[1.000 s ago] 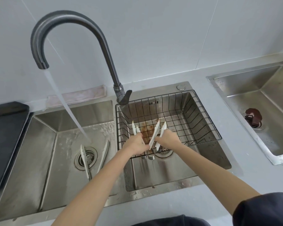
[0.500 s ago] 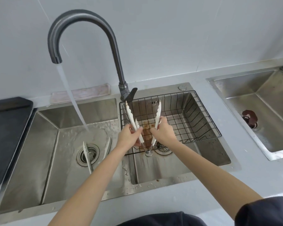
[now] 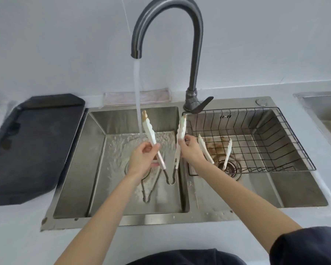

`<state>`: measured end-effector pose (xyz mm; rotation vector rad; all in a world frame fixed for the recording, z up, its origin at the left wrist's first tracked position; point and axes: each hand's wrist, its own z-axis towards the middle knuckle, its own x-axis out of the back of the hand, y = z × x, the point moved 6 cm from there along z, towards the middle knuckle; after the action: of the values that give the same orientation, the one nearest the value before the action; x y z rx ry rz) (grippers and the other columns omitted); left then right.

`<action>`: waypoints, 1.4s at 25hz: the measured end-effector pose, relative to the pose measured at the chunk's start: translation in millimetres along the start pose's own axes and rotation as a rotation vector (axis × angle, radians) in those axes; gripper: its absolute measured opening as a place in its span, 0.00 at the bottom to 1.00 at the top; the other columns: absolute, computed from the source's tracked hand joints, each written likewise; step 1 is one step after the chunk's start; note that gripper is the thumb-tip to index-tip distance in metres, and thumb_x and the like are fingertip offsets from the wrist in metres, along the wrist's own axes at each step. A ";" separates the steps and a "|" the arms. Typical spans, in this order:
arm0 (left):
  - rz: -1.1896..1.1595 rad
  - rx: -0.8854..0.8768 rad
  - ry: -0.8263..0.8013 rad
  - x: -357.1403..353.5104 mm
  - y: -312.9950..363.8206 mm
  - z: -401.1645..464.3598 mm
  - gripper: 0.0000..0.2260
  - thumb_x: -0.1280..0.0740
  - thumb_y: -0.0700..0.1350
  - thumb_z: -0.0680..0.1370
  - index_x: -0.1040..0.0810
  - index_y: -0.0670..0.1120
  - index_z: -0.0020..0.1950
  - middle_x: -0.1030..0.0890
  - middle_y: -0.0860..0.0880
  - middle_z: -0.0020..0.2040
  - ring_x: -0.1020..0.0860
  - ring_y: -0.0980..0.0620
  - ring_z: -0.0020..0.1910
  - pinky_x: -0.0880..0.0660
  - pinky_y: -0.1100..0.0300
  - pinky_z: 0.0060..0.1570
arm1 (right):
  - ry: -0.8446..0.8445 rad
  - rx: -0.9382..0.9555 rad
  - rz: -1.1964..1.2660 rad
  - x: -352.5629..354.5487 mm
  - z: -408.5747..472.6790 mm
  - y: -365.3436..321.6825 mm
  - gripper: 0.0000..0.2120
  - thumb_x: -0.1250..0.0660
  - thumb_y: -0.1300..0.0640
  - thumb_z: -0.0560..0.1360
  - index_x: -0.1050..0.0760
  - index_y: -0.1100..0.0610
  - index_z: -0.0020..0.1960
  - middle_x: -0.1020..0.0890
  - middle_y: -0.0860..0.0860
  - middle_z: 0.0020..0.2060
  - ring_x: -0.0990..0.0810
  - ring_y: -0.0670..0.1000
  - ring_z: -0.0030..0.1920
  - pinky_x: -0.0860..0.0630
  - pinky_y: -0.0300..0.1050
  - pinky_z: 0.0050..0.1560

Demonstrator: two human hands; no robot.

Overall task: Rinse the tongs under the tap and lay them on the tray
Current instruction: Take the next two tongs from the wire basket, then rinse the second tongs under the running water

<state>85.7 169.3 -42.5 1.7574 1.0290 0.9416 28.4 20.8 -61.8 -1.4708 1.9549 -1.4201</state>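
Tongs point(image 3: 165, 148): spread wide above the left basin point(image 3: 96, 150), tips up, hinge down. Your left hand point(image 3: 143, 159) pinches one arm, your right hand point(image 3: 189, 150) the other.

Water stream point(image 3: 137, 96): just touching the left tip; the brown-stained right tip sits outside it.

Risks: wet arms slipping from you; spray off the blades; stain left unrinsed.

Tray point(image 3: 33, 146): on the counter to the left, well apart.

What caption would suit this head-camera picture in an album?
Both hands, left and right, hold white tongs spread open beside the running tap stream over the left basin.
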 end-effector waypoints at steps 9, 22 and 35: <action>0.104 -0.031 -0.026 83.3 -16.1 28.0 0.02 0.32 0.43 0.75 0.23 0.46 0.46 0.25 0.51 0.38 0.22 0.55 0.33 0.18 0.52 0.39 | -0.049 -0.282 0.637 -85.7 30.8 -29.7 0.21 0.46 0.52 0.81 0.34 0.63 0.69 0.24 0.59 0.64 0.24 0.57 0.64 0.29 0.50 0.64; 0.245 -0.152 0.006 143.1 -6.1 78.4 0.04 0.32 0.51 0.74 0.24 0.51 0.44 0.24 0.55 0.37 0.22 0.50 0.39 0.19 0.53 0.38 | -0.095 -0.347 0.565 -153.7 71.0 -45.3 0.13 0.51 0.56 0.82 0.30 0.61 0.54 0.23 0.55 0.38 0.24 0.51 0.37 0.26 0.46 0.45; -0.176 0.229 -0.017 126.5 -54.1 79.2 0.06 0.38 0.44 0.78 0.25 0.42 0.49 0.21 0.44 0.41 0.20 0.51 0.38 0.21 0.68 0.27 | -0.155 -0.369 0.840 -144.7 80.0 -58.1 0.13 0.42 0.51 0.79 0.28 0.55 0.39 0.28 0.51 0.32 0.30 0.48 0.33 0.34 0.39 0.36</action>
<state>189.7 276.1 -97.0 1.8200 1.2998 0.7204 179.4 104.4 -92.8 -0.6562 2.3754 -0.5840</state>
